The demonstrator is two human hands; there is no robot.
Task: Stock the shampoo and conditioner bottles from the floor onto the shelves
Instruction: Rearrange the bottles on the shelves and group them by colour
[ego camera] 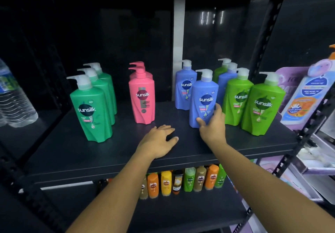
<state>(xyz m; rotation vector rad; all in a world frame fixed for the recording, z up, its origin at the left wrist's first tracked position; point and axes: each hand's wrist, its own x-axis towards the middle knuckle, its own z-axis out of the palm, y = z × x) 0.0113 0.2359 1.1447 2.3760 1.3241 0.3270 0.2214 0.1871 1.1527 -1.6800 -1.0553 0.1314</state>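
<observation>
At 6 o'clock, beneath the shelf point(76, 156) edge: a row of small bottles point(184, 180). Above that, left hand point(159, 140) flat on the shelf board, fingers spread and relaxed, holding nothing. At its 2 o'clock, right hand point(212, 125) curled round the lower side of the front blue bottle point(204, 98), upright on the shelf. Beside and beyond that bottle: another blue bottle point(184, 87) at 11 o'clock, pink bottles point(143, 96) at 10, green bottles point(90, 109) at 9, lime-green bottles point(261, 105) at 3.

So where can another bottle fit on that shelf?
Bare shelf lies between the dark green bottles and the pink bottles, and between those and the front blue bottle the right hand holds. Blue and lime green bottles crowd the right end.
</observation>
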